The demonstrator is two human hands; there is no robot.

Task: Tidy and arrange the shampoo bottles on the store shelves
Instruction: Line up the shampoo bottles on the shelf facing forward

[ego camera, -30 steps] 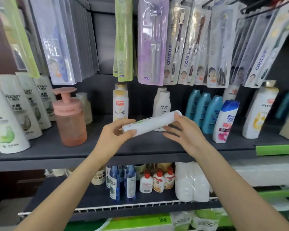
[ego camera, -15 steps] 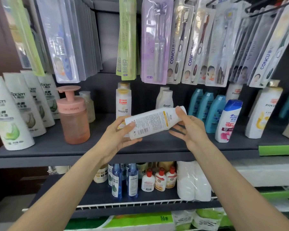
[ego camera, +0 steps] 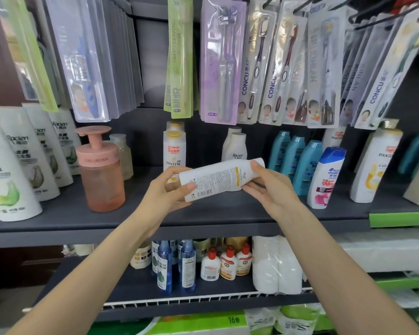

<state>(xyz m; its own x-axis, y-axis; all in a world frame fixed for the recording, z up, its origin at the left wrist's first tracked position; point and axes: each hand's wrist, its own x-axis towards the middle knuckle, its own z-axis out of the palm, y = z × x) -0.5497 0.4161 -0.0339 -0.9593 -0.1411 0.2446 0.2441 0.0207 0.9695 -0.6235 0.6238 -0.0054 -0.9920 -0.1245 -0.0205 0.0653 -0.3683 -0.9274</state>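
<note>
1. The left hand (ego camera: 166,192) grips the lower end of a white bottle (ego camera: 218,178); the thumb lies across the printed side and the fingers curl behind it.
2. The right hand (ego camera: 270,189) holds the cap end of the same bottle, with the thumb on top and the fingers bent under it.
3. The bottle lies almost flat, its cap end a little higher, in the air above the front part of the grey shelf (ego camera: 203,213). Its back label with small print and a yellow stripe faces the camera.
4. Just behind it on the shelf stand a Pantene bottle (ego camera: 174,151) and two white bottles (ego camera: 237,147).
5. To the right stand three teal bottles (ego camera: 294,160) and a white bottle with a blue cap (ego camera: 325,180).
6. To the left stand a pink pump jar (ego camera: 101,170) and a row of white Racien bottles (ego camera: 12,170).
7. Toothbrush packs (ego camera: 224,61) hang above the shelf.
</note>
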